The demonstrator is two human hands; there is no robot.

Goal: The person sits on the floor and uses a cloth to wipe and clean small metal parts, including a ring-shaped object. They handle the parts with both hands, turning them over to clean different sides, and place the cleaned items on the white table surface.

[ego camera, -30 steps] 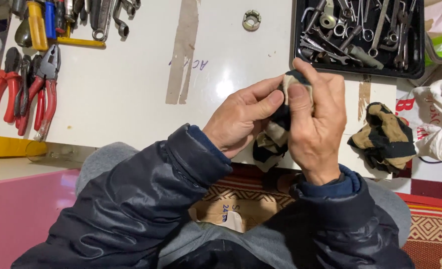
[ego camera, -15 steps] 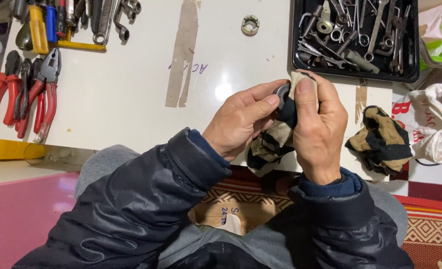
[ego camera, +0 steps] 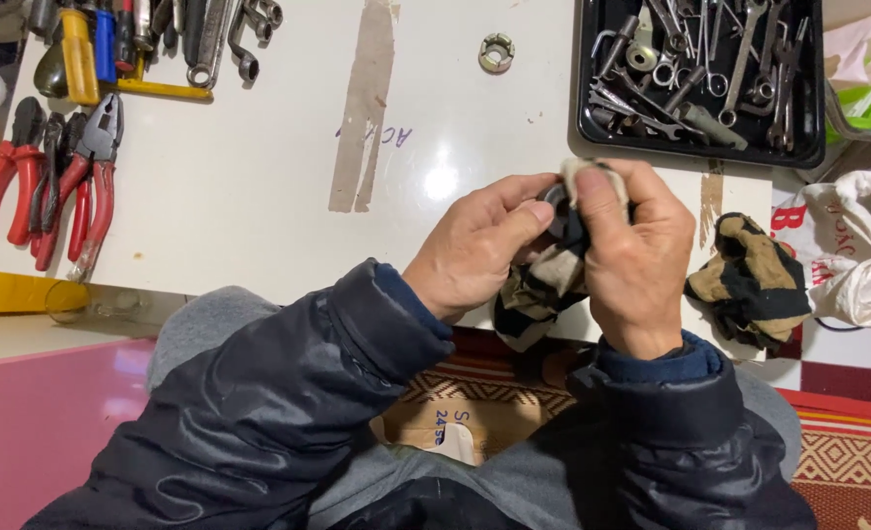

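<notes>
From the head view I see both hands meeting just right of the frame's centre, over the near edge of the white desk [ego camera: 259, 177]. My left hand [ego camera: 479, 250] has its fingers curled shut around a small dark round part [ego camera: 556, 201], the thumb lying along its side. My right hand [ego camera: 636, 265] is closed on a striped black-and-tan rag [ego camera: 538, 290], its thumb pressing a fold of the cloth onto the top of the part; the loose end of the rag hangs below the two hands, past the desk edge. Most of the part is hidden by fingers and cloth, so I cannot tell its exact shape.

Just right of the right hand a second crumpled black-and-tan rag [ego camera: 749, 280] lies on the desk, touching a white plastic bag [ego camera: 862, 245] at the right edge. In the upper right sits a black tray [ego camera: 584, 88] full of spanners and small metal pieces. A castellated nut [ego camera: 495, 52] lies alone at upper centre. At the left edge are red-handled pliers [ego camera: 87, 182], with wrenches and screwdrivers [ego camera: 200, 44] in the upper left.
</notes>
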